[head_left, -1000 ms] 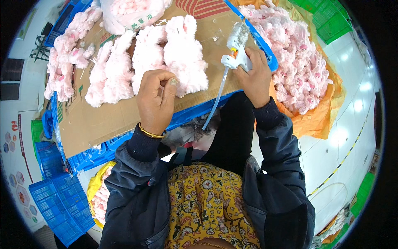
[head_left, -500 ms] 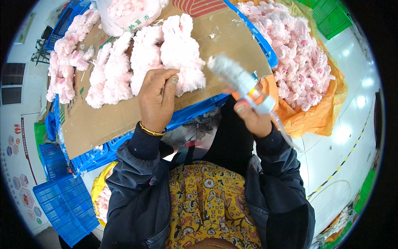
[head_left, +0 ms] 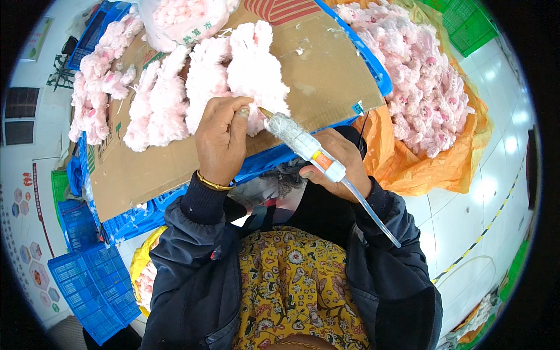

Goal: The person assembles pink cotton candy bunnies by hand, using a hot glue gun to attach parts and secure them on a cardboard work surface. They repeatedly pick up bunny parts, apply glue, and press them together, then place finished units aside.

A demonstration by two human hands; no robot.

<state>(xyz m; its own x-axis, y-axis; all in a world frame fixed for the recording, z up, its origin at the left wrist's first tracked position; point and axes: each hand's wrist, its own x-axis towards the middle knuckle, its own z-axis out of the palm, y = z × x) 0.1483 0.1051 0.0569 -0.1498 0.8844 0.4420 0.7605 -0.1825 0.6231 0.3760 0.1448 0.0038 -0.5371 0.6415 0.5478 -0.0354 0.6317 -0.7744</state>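
Over the cardboard (head_left: 326,70), the left hand (head_left: 220,140) hides whatever its grip pinches; the right hand (head_left: 338,166) grasps a glue gun (head_left: 300,142).

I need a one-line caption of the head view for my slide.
Right hand aims a glue gun at the small piece pinched in the left hand, over pink plush pieces on cardboard.

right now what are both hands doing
left hand: closed, pinching something small, cannot tell what
right hand: closed around the glue gun
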